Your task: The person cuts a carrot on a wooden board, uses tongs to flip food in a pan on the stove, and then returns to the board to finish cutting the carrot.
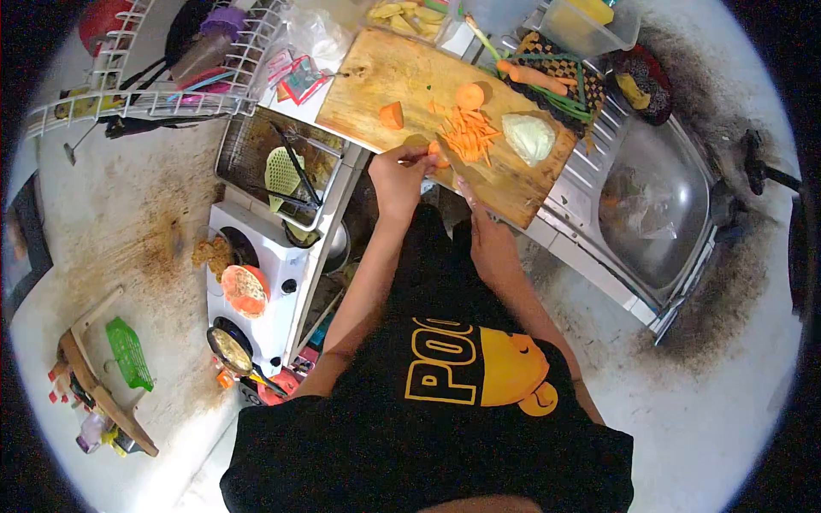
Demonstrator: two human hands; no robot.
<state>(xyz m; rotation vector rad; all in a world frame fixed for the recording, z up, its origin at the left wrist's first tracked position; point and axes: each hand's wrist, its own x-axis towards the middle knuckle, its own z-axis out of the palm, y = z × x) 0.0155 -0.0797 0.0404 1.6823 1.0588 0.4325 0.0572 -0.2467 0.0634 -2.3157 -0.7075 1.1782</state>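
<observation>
My left hand [400, 179] pinches an orange carrot piece [439, 155] at the near edge of the wooden cutting board [359, 103]. Close beside it, my right hand [491, 239] is closed on what looks like a knife [463, 184]; its blade is hard to tell from the board. A heap of carrot sticks [469, 137] lies just beyond the fingers. Two larger carrot chunks rest on the board, one on the left [392, 115] and one at the back [469, 96]. A pale green cabbage piece [529, 139] sits on the right.
A steel sink [654, 205] is on the right. Whole carrots [537, 79] and green onions [564, 104] lie behind the board. On the left stand a stove [269, 329] with a frying pan [231, 349], an orange bowl [245, 291] and a wire dish rack [171, 107].
</observation>
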